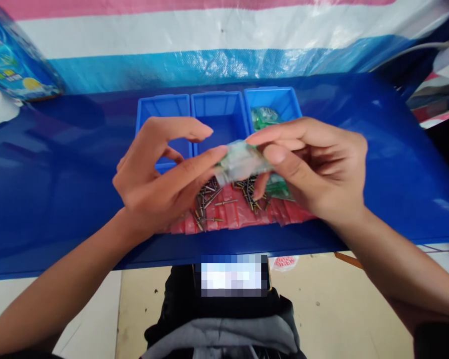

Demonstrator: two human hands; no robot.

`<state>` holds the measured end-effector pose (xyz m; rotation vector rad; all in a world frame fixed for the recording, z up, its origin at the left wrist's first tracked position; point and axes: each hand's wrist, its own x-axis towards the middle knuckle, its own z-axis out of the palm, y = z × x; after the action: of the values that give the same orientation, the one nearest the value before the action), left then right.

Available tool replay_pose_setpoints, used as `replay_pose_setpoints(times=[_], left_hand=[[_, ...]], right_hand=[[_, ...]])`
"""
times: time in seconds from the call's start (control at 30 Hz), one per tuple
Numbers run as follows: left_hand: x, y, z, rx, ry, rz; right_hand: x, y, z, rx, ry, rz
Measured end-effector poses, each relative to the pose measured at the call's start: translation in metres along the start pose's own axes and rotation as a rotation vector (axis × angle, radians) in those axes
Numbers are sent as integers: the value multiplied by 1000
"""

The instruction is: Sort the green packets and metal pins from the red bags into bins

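Above the front of the blue bins, my right hand [322, 169] pinches a small clear plastic bag with green on it [241, 162] between thumb and fingers. The bag is blurred, and its contents cannot be made out. My left hand [160, 174] has its thumb stretched out to the bag's left end, while the index finger stays well apart above it. Below both hands, several blind rivets [209, 192] lie in loose heaps on red plastic [230, 209]. More green-marked bags [279, 187] lie partly hidden behind my right hand.
Three blue bins stand in a row: the left bin [164, 105], the middle bin [219, 102] and the right bin [280, 97], which holds green-marked bags [264, 117]. A blue package [18, 60] stands at the back left of the blue table [60, 199]. A phone with a blurred screen [232, 275] is below the table edge.
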<state>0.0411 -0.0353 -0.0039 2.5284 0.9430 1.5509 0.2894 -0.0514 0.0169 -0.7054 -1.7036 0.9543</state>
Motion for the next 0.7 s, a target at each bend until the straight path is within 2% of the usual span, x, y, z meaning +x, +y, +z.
replay_pose_setpoints(times=[0.1, 0.13, 0.27, 0.4, 0.53, 0.6, 0.7], left_hand=[[3, -1, -2, 51, 73, 129], [5, 0, -2, 42, 63, 151], [7, 3, -1, -40, -17, 219], [7, 3, 0, -25, 7, 211], [9, 3, -3, 23, 12, 169], [9, 3, -3, 43, 19, 155], [10, 5, -4, 45, 8, 176]], right_hand=[[-1, 1, -3, -85, -27, -77], [-1, 2, -4, -133, -21, -105], [-1, 6, -5, -334, 53, -174], [7, 14, -10, -381, 184, -234], [22, 32, -40, -384, 315, -273], [30, 45, -62, -427, 287, -175], [37, 67, -88, -479, 312, -209]])
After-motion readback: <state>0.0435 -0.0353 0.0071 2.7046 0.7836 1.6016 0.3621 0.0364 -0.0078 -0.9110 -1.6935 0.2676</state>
